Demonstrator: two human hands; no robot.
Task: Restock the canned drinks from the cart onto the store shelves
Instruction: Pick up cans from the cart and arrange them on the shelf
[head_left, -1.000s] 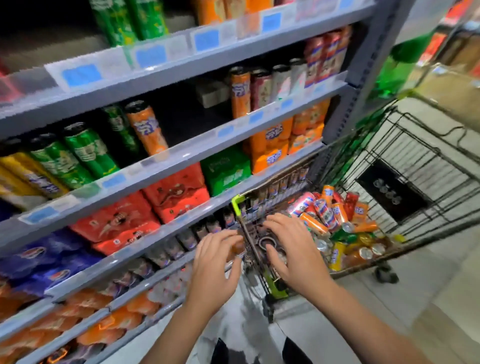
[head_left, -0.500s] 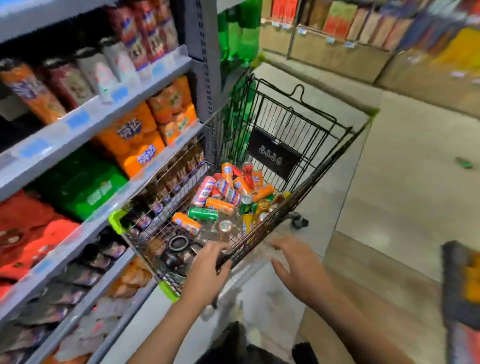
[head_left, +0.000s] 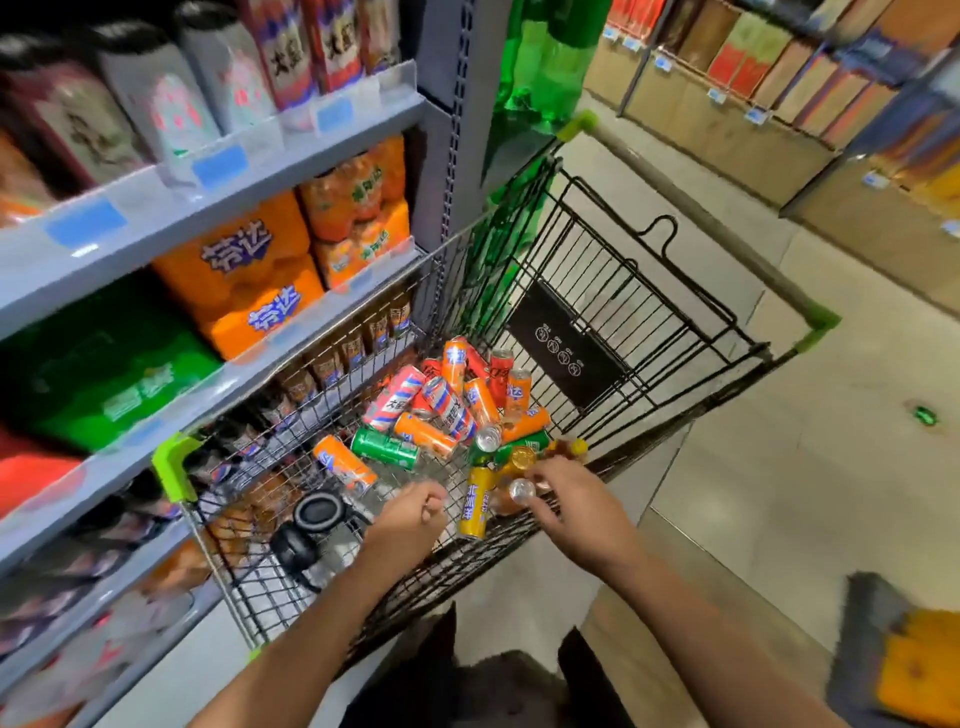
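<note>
Presently we log one wire cart (head_left: 644, 291), black metal mesh with lime-green plastic corner caps, parked against the grey steel shelves (head_left: 260, 156). Contents of its basket: a loose heap of slim cylindrical canned drinks (head_left: 452, 400), glossy orange, red-white-blue, green and yellow, lying on their sides or tilted, some touching; also a round black object near the handle end, kind unclear.

Our left hand (head_left: 410, 514) hangs over the basket just beside an orange can (head_left: 345, 462), its fingers curled in and holding nothing. Our right hand (head_left: 576, 504) reaches into the near right corner, its fingers closing around a can (head_left: 521, 490) with a silver lid, next to a yellow can (head_left: 475, 501); how firm the grasp is we cannot tell.

Shelf stock: upright tall cans on the upper tier; shrink-wrapped orange multipacks (head_left: 244, 275) and a green multipack (head_left: 109, 364) below; small bottles behind the mesh. Floor: pale smooth tile (head_left: 779, 441).
</note>
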